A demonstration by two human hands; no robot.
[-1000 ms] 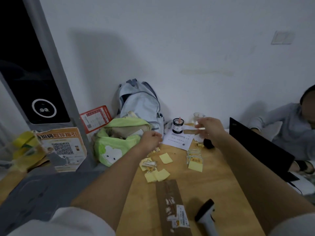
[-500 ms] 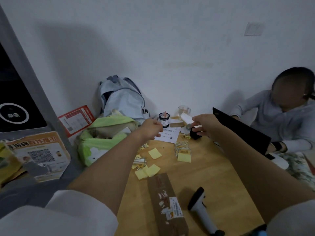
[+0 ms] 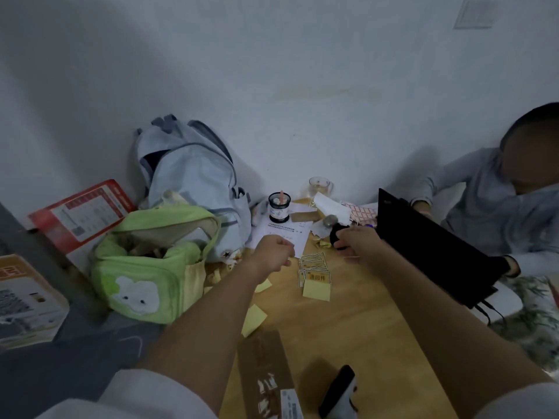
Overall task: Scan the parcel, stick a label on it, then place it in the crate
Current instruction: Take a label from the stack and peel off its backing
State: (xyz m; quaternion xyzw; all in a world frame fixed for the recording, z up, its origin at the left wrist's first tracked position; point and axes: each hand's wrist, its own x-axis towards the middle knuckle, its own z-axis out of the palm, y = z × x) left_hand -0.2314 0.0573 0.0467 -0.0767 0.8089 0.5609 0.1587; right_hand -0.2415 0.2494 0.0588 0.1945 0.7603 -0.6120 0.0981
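Observation:
A long brown cardboard parcel [image 3: 266, 373] with a white printed sticker lies on the wooden table [image 3: 357, 322] at the near edge, between my forearms. Just right of it stands a black and white handheld scanner [image 3: 338, 391]. A small fan of yellow-bordered labels [image 3: 313, 267] lies mid-table beside yellow sticky notes [image 3: 316, 291]. My left hand [image 3: 273, 255] is a closed fist hovering left of the labels. My right hand [image 3: 358, 241] is curled against a small black round object [image 3: 336, 232] beyond the labels. Whether it grips anything is hidden.
A green bag [image 3: 145, 267] and a pale blue backpack [image 3: 193, 176] stand at the table's left. A dark jar [image 3: 279, 210], a glass mug [image 3: 320, 186] and papers sit by the wall. An open black laptop [image 3: 429, 246] and a seated person [image 3: 502, 207] are at the right.
Both hands have come down and nearer, from by the jar to just above the labels. The pale strip my right hand held up is no longer visible. The camera tilted down.

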